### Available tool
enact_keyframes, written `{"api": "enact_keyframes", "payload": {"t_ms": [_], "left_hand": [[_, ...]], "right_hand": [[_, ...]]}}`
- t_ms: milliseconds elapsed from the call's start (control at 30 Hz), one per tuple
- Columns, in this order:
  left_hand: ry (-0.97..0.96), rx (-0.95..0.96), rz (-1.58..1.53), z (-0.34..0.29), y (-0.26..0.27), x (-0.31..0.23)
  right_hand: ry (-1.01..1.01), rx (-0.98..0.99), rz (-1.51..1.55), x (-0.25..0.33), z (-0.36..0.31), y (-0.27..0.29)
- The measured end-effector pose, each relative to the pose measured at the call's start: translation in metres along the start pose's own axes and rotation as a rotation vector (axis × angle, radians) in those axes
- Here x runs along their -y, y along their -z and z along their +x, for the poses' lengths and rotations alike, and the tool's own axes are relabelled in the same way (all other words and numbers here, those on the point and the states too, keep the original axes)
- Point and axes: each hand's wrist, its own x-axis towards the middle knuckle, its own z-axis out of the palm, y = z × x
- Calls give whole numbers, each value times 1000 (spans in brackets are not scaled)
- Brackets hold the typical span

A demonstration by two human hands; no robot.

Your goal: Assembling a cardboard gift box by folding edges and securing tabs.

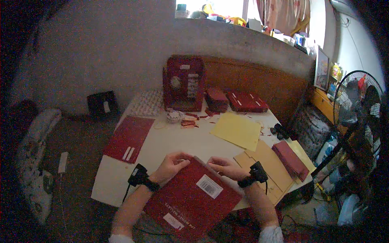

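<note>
A large flat dark red packet (190, 202) with white labels lies tilted in front of me, over the near edge of the table. At its far left corner, my left hand (173, 165) is closed, pinching the edge between thumb and fingers. My right hand (225, 167) is closed too, its curled fingers on the greyish far right edge. Between the hands, a barcode label (209, 186) faces up. Each wrist carries a black strapped device, and what the fingertips do under the edge is hidden.
On the white table (174, 139) lie a red sheet (130, 137), a yellow sheet (237, 130), tan card sheets (265, 166) and a long red bundle (290, 159). Behind stand a tall red box (184, 83) and red stacks (247, 101). A black fan (358, 105) is at right.
</note>
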Motion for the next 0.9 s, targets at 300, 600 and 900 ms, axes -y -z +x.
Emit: {"api": "enact_keyframes", "payload": {"t_ms": [300, 600, 900], "left_hand": [[-28, 56, 30, 3, -8, 16], [7, 31, 33, 6, -7, 19], [13, 63, -60, 0, -10, 16]], "right_hand": [[-15, -29, 5, -8, 11, -7], [-33, -59, 38, 2, 11, -20], [-88, -71, 177, 10, 6, -24]]}}
